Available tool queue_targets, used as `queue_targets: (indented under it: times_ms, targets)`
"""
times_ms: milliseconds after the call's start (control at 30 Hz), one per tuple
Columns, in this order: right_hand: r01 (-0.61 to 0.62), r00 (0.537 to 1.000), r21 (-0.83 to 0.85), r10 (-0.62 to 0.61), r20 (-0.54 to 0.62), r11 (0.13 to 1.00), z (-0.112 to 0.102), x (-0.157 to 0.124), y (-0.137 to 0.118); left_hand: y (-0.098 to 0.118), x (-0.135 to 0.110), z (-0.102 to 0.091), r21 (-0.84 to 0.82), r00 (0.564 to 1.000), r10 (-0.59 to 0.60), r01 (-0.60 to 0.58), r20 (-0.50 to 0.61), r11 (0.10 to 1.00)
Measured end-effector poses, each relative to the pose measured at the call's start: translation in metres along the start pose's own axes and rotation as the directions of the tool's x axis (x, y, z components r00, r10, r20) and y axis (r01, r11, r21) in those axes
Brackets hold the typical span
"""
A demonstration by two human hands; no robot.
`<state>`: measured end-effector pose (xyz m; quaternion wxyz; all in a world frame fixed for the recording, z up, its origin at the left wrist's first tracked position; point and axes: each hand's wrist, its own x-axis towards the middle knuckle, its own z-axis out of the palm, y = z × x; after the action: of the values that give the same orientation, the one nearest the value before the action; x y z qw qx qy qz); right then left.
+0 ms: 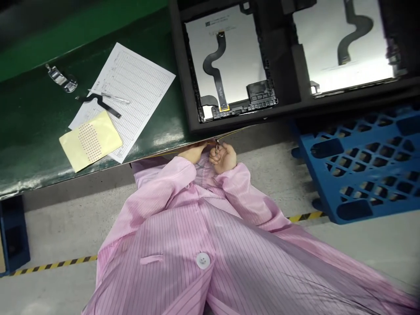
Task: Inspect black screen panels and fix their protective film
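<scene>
Just below the table's front edge, close to my body, both hands are near each other. My right hand (225, 158) is closed, palm up, with its fingers curled round a thin metal tool (217, 146); its kind is too small to make out. Beside it, my left hand (193, 154) reaches toward the table edge, its fingers mostly hidden. Above my hands lies a black foam tray (183, 94). In it are a display panel (243, 57) with a black flex cable (213, 70) and, to the right, a second panel (315, 48) with a similar cable (351, 37).
On the green table (157, 135) lie a printed sheet (141, 83), a yellow note sheet (70, 146), a loose flex cable (106, 107), a clear pen (114, 97) and a metallic wristband-like object (61, 79). A blue plastic pallet (323, 179) stands at the right on the grey floor.
</scene>
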<state>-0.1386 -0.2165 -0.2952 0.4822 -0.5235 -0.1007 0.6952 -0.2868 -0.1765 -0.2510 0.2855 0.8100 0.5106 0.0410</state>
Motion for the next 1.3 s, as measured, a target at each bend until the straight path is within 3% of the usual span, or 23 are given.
queue_targets:
  times_ms: [233,467,967,1167,1300]
  targets:
    - [0.034,0.999,-0.065,-0.036,-0.018,0.997,-0.001,-0.019,0.006,0.003,-0.002,-0.002,0.001,0.998,-0.066,0.066,0.000,0.998]
    - [0.061,0.996,-0.138,-0.069,-0.056,0.988,0.003,-0.010,0.011,0.000,-0.003,0.000,-0.045,0.998,-0.053,0.052,-0.027,0.998]
    - [0.058,0.990,-0.218,-0.085,-0.113,0.974,-0.001,-0.012,0.018,-0.003,-0.003,0.002,-0.080,0.999,-0.040,0.041,0.019,0.996]
    - [0.058,0.983,-0.271,-0.102,-0.150,0.961,0.011,-0.001,0.011,-0.003,0.001,0.004,-0.108,0.997,-0.069,0.072,0.033,0.992]
    - [0.091,0.953,-0.327,-0.178,-0.245,0.940,0.022,-0.005,0.001,0.003,-0.001,0.001,-0.130,0.992,-0.127,0.128,0.018,0.983]
